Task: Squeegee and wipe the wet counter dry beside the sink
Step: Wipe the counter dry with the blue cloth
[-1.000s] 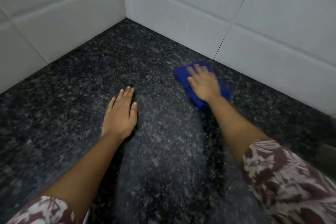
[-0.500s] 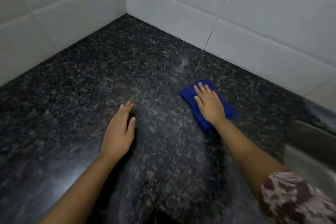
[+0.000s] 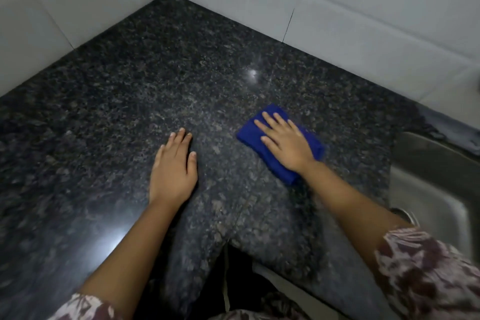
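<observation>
Here the folded blue cloth (image 3: 251, 135) lies flat on the dark speckled granite bench (image 3: 155, 73), right of centre and near the sink, though not touching it. The cloth is an oblong. Its long axis runs on a diagonal, from its far end on the left to its near end on the right, and that far end points toward the tiled back wall (image 3: 363, 8).

The right hand (image 3: 284, 144) lies palm-down on top of the cloth. Its fingers (image 3: 267, 118) are straight and slightly spread and reach toward the far left edge. The hand covers the middle of the cloth, leaving blue showing at the far left corner and along the near right edge. The left hand (image 3: 174, 169) rests flat on bare stone just left of the cloth and apart from it, fingers straight and close together, holding nothing.

A paler, duller band of stone runs from the front edge up between the two forearms. A small glint of light sits on the bench beyond the cloth. The stainless steel sink (image 3: 431, 184) is set into the bench at the right edge of the view. A floral-print sleeve (image 3: 428, 275) covers the right upper arm.
</observation>
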